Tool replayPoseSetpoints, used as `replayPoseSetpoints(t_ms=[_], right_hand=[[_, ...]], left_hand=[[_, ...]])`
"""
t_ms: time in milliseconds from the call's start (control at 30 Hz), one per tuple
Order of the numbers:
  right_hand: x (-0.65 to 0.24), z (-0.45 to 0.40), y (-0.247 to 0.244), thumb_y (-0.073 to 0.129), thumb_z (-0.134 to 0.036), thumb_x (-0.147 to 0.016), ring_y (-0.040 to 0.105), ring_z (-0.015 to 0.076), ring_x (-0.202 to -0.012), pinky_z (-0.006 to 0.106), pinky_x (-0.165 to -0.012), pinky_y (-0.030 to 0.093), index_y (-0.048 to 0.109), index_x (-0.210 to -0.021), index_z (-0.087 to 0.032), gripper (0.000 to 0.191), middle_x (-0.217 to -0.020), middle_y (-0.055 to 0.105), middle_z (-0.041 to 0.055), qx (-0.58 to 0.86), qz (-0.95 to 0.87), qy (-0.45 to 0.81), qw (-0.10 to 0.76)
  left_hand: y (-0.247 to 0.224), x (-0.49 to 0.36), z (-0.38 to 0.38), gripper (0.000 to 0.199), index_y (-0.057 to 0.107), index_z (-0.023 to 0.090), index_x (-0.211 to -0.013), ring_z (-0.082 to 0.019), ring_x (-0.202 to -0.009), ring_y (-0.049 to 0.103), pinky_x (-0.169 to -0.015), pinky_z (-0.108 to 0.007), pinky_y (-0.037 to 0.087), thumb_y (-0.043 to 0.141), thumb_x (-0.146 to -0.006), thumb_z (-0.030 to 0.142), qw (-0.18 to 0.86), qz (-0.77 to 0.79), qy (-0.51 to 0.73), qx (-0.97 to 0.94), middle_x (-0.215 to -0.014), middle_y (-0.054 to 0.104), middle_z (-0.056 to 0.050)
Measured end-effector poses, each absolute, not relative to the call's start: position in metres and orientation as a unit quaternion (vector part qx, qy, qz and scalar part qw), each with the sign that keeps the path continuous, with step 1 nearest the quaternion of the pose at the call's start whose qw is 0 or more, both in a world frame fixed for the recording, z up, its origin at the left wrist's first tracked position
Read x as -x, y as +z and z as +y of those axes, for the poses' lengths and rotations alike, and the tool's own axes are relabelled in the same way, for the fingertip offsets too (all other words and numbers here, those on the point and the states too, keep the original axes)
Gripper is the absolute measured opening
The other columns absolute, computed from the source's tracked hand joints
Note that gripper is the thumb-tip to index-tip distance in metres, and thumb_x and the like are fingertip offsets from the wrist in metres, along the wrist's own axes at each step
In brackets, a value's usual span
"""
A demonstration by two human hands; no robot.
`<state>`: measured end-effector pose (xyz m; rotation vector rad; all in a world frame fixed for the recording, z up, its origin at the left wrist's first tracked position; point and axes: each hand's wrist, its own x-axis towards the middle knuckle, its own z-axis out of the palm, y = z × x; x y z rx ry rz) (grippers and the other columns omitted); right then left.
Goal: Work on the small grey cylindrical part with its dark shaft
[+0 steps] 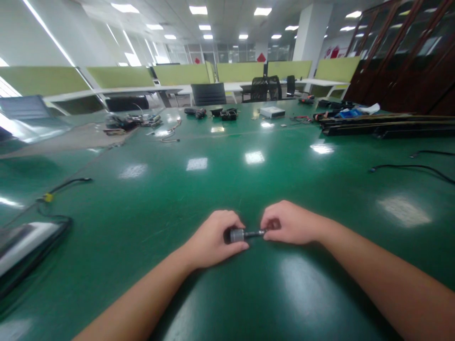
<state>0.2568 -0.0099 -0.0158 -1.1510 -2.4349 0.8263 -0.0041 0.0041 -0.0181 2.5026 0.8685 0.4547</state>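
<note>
Two hands share one tool (239, 235) with one thin shaft (253, 234): the left hand (215, 239) grasps its thick end, and the right hand (293, 223) pinches the shaft's tip. The tool is well apart from the far edge of the green table (227, 184); whether it touches the top, I cannot tell. One white box (272, 112) lies near that far edge, two black cables (408, 166) toward the right edge, one yellow tag (48, 197) toward the left edge

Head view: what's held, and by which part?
A tool: left hand around its thick grey end, right hand apparently pinching its thin end.
</note>
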Motion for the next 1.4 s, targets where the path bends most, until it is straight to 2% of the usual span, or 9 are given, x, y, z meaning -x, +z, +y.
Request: replayPoseSetpoints(t_ms=[267,467,600,967,1400], right_hand=[[-0.23,-0.012,-0.032,0.073,-0.026,-0.081,0.057,0.0123,-0.071,0.024,-0.064,0.038,0.074,-0.087,-0.019,0.009,-0.079,0.067,0.0001,0.407,-0.851,0.236,0.235],[-0.229,-0.013,-0.031,0.072,-0.025,-0.082,0.06,0.014,-0.075,0.025,-0.069,0.041,0.075,-0.089,-0.018,0.01,-0.083,0.069,0.0017,0.408,-0.853,0.23,0.231],[-0.23,-0.013,-0.031,0.069,-0.022,-0.084,0.061,0.0137,-0.076,0.024,-0.069,0.042,0.074,-0.091,-0.018,0.01,-0.085,0.07,0.0022,0.4,-0.853,0.241,0.236],[-0.231,-0.013,-0.031,0.071,-0.023,-0.081,0.055,0.0114,-0.069,0.023,-0.063,0.037,0.073,-0.087,-0.018,0.008,-0.078,0.065,0.0,0.399,-0.85,0.245,0.24],[-0.235,-0.015,-0.03,0.07,-0.023,-0.083,0.057,0.0125,-0.071,0.024,-0.066,0.04,0.074,-0.09,-0.018,0.009,-0.08,0.067,0.0009,0.388,-0.859,0.241,0.233]], left_hand=[[-0.021,-0.009,0.006,0.028,0.065,0.02,-0.095,-0.021,-0.086,0.061,-0.081,-0.034,0.042,0.078,-0.081,0.041,0.217,0.33,0.167,-0.903,-0.09,0.067,-0.003],[-0.017,-0.008,0.005,0.036,0.065,0.021,-0.103,-0.022,-0.089,0.061,-0.083,-0.035,0.044,0.073,-0.083,0.049,0.222,0.324,0.172,-0.903,-0.096,0.068,-0.005],[-0.016,-0.006,0.005,0.024,0.065,0.021,-0.104,-0.02,-0.088,0.062,-0.082,-0.034,0.044,0.063,-0.093,0.042,0.233,0.327,0.175,-0.899,-0.096,0.068,-0.004],[-0.019,-0.006,0.006,0.022,0.065,0.021,-0.1,-0.021,-0.088,0.062,-0.084,-0.034,0.044,0.071,-0.086,0.037,0.227,0.321,0.17,-0.904,-0.094,0.068,-0.003],[-0.017,-0.007,0.006,0.026,0.067,0.019,-0.095,-0.019,-0.084,0.06,-0.08,-0.032,0.042,0.065,-0.092,0.045,0.232,0.303,0.168,-0.909,-0.088,0.066,-0.003]])
